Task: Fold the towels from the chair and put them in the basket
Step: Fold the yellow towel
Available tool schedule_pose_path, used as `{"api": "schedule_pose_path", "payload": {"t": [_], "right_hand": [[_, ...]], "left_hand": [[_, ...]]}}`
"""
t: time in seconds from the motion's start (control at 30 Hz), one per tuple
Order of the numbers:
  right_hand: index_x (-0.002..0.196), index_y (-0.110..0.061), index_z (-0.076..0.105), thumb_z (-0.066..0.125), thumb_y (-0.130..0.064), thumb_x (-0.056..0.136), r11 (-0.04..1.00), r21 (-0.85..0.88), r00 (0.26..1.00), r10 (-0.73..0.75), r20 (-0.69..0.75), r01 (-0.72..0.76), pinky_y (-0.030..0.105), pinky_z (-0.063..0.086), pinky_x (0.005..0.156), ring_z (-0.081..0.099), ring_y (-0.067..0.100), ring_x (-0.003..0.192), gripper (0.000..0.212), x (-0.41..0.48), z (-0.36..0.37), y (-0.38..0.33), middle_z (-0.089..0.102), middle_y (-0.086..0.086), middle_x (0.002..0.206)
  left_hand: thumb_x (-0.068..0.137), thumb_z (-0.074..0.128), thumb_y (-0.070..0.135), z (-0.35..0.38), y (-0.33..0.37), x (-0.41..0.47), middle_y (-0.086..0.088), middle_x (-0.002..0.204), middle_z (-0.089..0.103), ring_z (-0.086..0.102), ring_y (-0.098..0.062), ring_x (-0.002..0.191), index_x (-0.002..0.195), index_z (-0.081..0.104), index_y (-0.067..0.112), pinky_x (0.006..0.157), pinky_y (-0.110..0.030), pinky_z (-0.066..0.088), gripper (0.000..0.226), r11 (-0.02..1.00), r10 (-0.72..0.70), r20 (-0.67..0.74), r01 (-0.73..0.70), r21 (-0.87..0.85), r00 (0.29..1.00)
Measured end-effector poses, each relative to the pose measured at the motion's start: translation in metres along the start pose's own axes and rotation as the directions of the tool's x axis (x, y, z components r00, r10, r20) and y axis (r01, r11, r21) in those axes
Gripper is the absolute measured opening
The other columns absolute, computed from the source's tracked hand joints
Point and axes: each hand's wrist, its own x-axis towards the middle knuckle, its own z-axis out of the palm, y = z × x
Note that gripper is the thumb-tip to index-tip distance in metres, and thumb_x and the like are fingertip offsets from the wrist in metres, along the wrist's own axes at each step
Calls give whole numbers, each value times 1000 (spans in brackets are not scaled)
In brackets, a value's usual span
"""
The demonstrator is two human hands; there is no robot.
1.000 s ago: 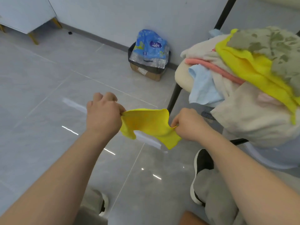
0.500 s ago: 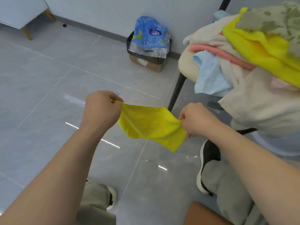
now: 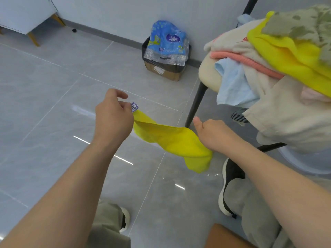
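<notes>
Folding step, head view. The left hand [image 3: 112,119] is pinching one corner of the yellow towel [image 3: 172,140] just below its sewn label [image 3: 134,106], with the fingers [image 3: 118,94] curled around the cloth. The right hand [image 3: 209,133] is meeting the opposite end with its thumb lifted clear. Its other digits are lying behind the cloth, so whether they are grasping or only supporting it cannot be told. The towel is hanging slack in the air between the two hands, above the floor [image 3: 53,104], and one end is drooping below the right wrist. The chair [image 3: 207,76] beside it is carrying the pile of towels [image 3: 279,113] not yet folded, and a pale tub [image 3: 300,167], probably the basket, is showing beneath it. To do the step well, the right hand should be securing a true corner. Both hands should then be drawing the top edge taut and level before bringing corner onto corner, so the halves are matching rather than twisting.
</notes>
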Motion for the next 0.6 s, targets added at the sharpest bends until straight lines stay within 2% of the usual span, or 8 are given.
{"api": "schedule_pose_path", "payload": {"t": [0.07, 0.13, 0.17, 0.23, 0.27, 0.33, 0.43, 0.6], "right_hand": [[146, -4, 36, 18, -20, 108, 997, -73, 999, 14, 39, -11, 40, 44, 84, 55, 42, 115, 45, 0, -1, 2, 56, 24, 128], [113, -3, 56, 30, -39, 106, 986, -165, 994, -4, 105, 21, 37, 42, 78, 58, 38, 107, 45, 1, 2, 7, 61, 22, 116], [89, -6, 55, 37, -53, 101, 981, -191, 990, 1, 138, 26, 33, 42, 74, 58, 35, 98, 52, 0, 4, 9, 63, 18, 102], [69, -10, 46, 48, -68, 90, 975, -218, 977, 6, 215, 42, 30, 40, 69, 53, 30, 84, 62, -3, 8, 9, 55, 8, 75], [70, -10, 49, 51, -67, 89, 970, -234, 966, -8, 257, 71, 29, 42, 69, 53, 30, 84, 60, -6, 9, 6, 54, 7, 72], [95, -9, 64, 57, -56, 90, 963, -210, 949, -103, 299, 171, 33, 50, 78, 59, 30, 97, 48, -12, 9, 1, 64, 10, 90], [127, -19, 56, 61, -46, 87, 952, -121, 942, -250, 223, 281, 38, 47, 94, 49, 28, 119, 49, -20, 9, -8, 58, 7, 117], [130, -26, 49, 59, -52, 86, 881, -147, 891, -453, 21, 450, 33, 41, 91, 42, 23, 119, 53, -32, 12, -27, 52, 1, 119]], "left_hand": [[91, 63, 14, -1, 2, 0, 13, 84, 65, 57, 6, 70, 103, 62, 19, 55, 0, 35, 13, 998, 48, -10, -47, 33, 999], [87, 67, 12, -1, 3, -1, 18, 79, 59, 55, 5, 71, 94, 67, 18, 61, 4, 32, 9, 989, 119, -24, -117, 87, 993], [84, 67, 10, 0, 3, -1, 19, 77, 57, 53, 7, 69, 91, 67, 18, 63, 4, 32, 10, 985, 141, -29, -137, 102, 990], [80, 66, 7, 1, 3, -1, 14, 80, 61, 53, 5, 68, 90, 67, 19, 63, 2, 33, 16, 983, 159, -28, -156, 102, 987], [78, 67, 6, 2, 3, -2, 11, 83, 63, 52, 0, 68, 91, 67, 19, 62, -2, 35, 18, 982, 164, -29, -160, 100, 986], [77, 67, 5, 6, 4, -3, 8, 88, 63, 53, -9, 75, 97, 65, 18, 61, -10, 34, 24, 980, 168, -25, -164, 112, 985], [73, 62, -3, 11, 6, -4, 6, 89, 61, 51, -14, 78, 101, 62, 18, 55, -10, 34, 35, 976, 173, 18, -174, 129, 985], [70, 57, -9, 16, 11, -5, 2, 92, 61, 51, -18, 81, 105, 61, 17, 61, -27, 38, 43, 977, 156, 82, -166, 135, 984]]}}
